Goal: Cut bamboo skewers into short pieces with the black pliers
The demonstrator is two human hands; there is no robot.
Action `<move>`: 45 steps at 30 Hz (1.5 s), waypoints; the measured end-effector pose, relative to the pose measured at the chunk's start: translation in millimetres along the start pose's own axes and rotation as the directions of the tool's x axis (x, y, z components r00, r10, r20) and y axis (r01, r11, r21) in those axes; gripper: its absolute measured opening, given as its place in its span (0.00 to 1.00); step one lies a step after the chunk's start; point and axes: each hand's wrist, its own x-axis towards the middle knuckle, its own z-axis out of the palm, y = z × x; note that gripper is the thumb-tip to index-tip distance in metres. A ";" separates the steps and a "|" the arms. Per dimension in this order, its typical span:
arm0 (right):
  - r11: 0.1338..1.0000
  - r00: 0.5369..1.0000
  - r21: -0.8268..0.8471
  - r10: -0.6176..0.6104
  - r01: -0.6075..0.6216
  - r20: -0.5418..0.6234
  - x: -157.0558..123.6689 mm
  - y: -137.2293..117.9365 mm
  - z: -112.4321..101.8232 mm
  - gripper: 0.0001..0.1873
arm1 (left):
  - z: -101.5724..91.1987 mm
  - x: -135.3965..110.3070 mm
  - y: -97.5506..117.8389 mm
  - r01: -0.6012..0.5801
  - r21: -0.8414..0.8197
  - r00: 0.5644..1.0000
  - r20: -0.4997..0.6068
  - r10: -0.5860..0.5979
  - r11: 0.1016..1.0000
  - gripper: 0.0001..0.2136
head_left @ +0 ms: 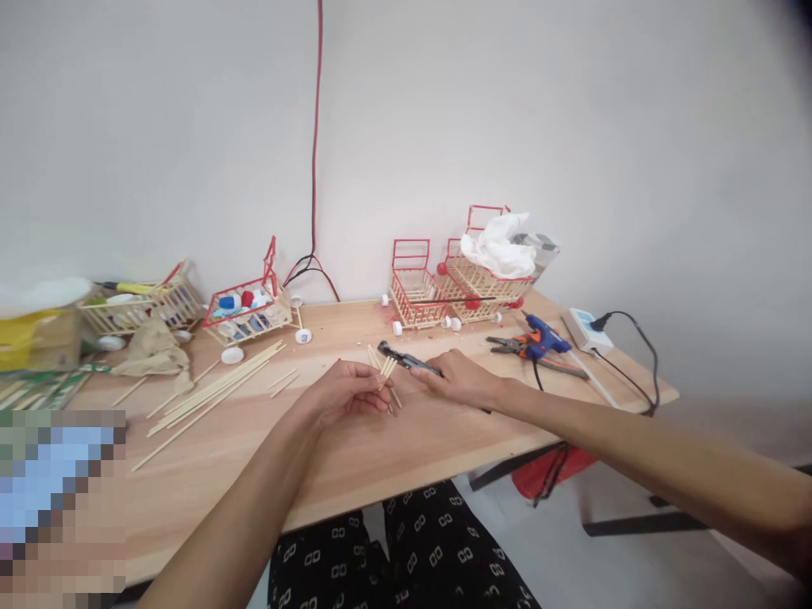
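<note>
My left hand (348,392) is closed around a few short wooden sticks (383,378) above the wooden table (266,457). My right hand (458,379) grips a black cutting tool (406,359) whose tip meets the sticks. Both hands are near the table's middle, close together. A few short stick pieces lie under the hands.
Long wooden sticks (219,387) lie to the left. Stick-built carts stand behind: one with bottle caps (247,311), two more (419,296) at the back, one holding white tissue (498,245). A blue glue gun (542,337), pliers (507,343) and a power strip (587,328) lie right.
</note>
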 end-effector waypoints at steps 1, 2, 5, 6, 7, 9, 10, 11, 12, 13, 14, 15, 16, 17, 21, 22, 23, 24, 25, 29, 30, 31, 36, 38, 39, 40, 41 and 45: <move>0.995 0.998 0.079 0.061 -0.060 0.000 1.1 0.5 -0.8 0.33 | -1.3 -0.7 -0.2 -0.015 0.006 1.000 -0.003 0.015 1.000 0.13; 0.975 0.991 0.176 0.133 -0.133 0.014 1.9 1.0 -1.5 0.33 | -2.0 -1.4 0.1 -0.034 0.016 0.999 -0.007 0.034 0.999 0.14; 0.833 0.958 0.473 0.261 -0.286 0.119 3.6 2.0 -0.1 0.36 | -2.1 -3.9 3.5 -0.100 0.048 0.994 -0.030 0.102 0.994 0.16; 0.780 0.956 0.553 0.251 -0.293 0.153 4.5 2.3 1.5 0.36 | -2.5 -4.7 5.3 -0.122 0.064 0.991 -0.040 0.124 0.990 0.16; 0.731 0.958 0.620 0.227 -0.285 0.173 5.7 2.5 3.7 0.37 | -3.8 -5.6 7.3 -0.143 0.098 0.987 -0.064 0.150 0.985 0.16; 0.646 0.969 0.722 0.173 -0.249 0.179 10.0 2.9 8.5 0.37 | -9.6 -7.5 11.0 -0.167 0.268 0.961 -0.169 0.217 0.949 0.14; 0.613 0.974 0.756 0.150 -0.228 0.172 13.2 3.0 10.9 0.37 | -14.0 -8.6 12.5 -0.153 0.408 0.932 -0.243 0.269 0.900 0.13; 0.588 0.978 0.781 0.134 -0.210 0.162 17.1 3.0 13.2 0.36 | -18.9 -10.0 13.6 -0.107 0.563 0.890 -0.313 0.331 0.820 0.11; 0.572 0.981 0.797 0.120 -0.192 0.150 21.7 3.0 15.3 0.36 | -23.6 -11.6 14.0 -0.029 0.700 0.842 -0.368 0.395 0.713 0.10; 0.559 0.984 0.810 0.108 -0.176 0.139 26.7 2.6 17.3 0.36 | -27.6 -13.5 13.9 0.068 0.801 0.798 -0.402 0.449 0.595 0.10; 0.545 0.987 0.823 0.094 -0.161 0.131 31.9 2.1 19.2 0.36 | -30.4 -15.7 13.0 0.164 0.861 0.765 -0.419 0.489 0.481 0.10; 0.524 0.988 0.838 0.081 -0.151 0.128 36.9 1.3 21.0 0.36 | -31.7 -17.9 11.6 0.254 0.888 0.746 -0.431 0.507 0.383 0.09; 0.493 0.989 0.857 0.070 -0.148 0.130 41.5 0.4 22.8 0.36 | -31.7 -20.0 9.8 0.329 0.895 0.738 -0.443 0.509 0.303 0.08; 0.453 0.988 0.878 0.063 -0.154 0.141 45.3 -0.5 24.6 0.36 | -30.6 -22.0 7.7 0.386 0.891 0.736 -0.454 0.502 0.239 0.07; 0.296 0.976 0.930 0.042 -0.216 0.214 51.3 -0.7 30.4 0.37 | -23.6 -25.8 1.0 0.484 0.866 0.752 -0.484 0.447 0.124 0.03; 0.272 0.974 0.936 0.032 -0.225 0.225 51.0 0.5 31.2 0.37 | -22.6 -25.7 0.4 0.486 0.864 0.754 -0.490 0.437 0.130 0.03; 0.252 0.973 0.941 0.017 -0.228 0.232 50.4 2.2 31.7 0.37 | -22.0 -25.4 0.4 0.488 0.861 0.755 -0.498 0.427 0.143 0.03; 0.232 0.972 0.945 0.003 -0.230 0.235 49.7 4.1 31.7 0.37 | -21.8 -25.1 0.9 0.490 0.857 0.753 -0.508 0.419 0.158 0.04; 0.214 0.971 0.948 -0.004 -0.235 0.241 49.1 6.0 31.4 0.37 | -22.0 -25.1 1.9 0.494 0.852 0.747 -0.518 0.416 0.175 0.05; 0.205 0.971 0.950 0.025 -0.237 0.237 47.0 11.5 27.3 0.37 | -29.3 -34.9 9.6 0.492 0.831 0.703 -0.556 0.444 0.261 0.04; 0.233 0.980 0.952 0.030 -0.198 0.197 46.1 12.2 25.8 0.37 | -33.3 -40.6 11.7 0.484 0.828 0.682 -0.559 0.471 0.282 0.04; 0.274 0.991 0.952 0.027 -0.135 0.133 44.9 12.8 24.3 0.37 | -37.8 -47.3 13.2 0.482 0.825 0.658 -0.564 0.499 0.296 0.04; 0.555 0.983 0.817 0.000 0.154 -0.185 36.8 13.8 19.0 0.32 | -57.1 -76.9 9.0 0.532 0.802 0.638 -0.591 0.494 0.272 0.06; 0.612 0.979 0.776 0.011 0.153 -0.202 35.9 14.2 19.0 0.31 | -58.8 -79.8 3.7 0.553 0.792 0.655 -0.605 0.453 0.258 0.04; 0.620 0.981 0.772 0.019 0.140 -0.193 36.4 14.7 19.2 0.31 | -58.7 -79.4 1.3 0.559 0.792 0.660 -0.605 0.445 0.246 0.03; 0.618 0.983 0.776 0.027 0.125 -0.180 37.3 15.3 19.5 0.31 | -58.3 -78.3 -0.7 0.562 0.794 0.665 -0.600 0.444 0.230 0.03; 0.612 0.986 0.784 0.036 0.107 -0.163 38.5 16.1 19.6 0.32 | -57.9 -76.9 -2.1 0.563 0.799 0.672 -0.591 0.445 0.211 0.04; 0.623 0.994 0.780 0.035 0.057 -0.100 41.5 17.5 16.9 0.31 | -57.6 -73.9 -0.8 0.561 0.808 0.685 -0.575 0.448 0.180 0.06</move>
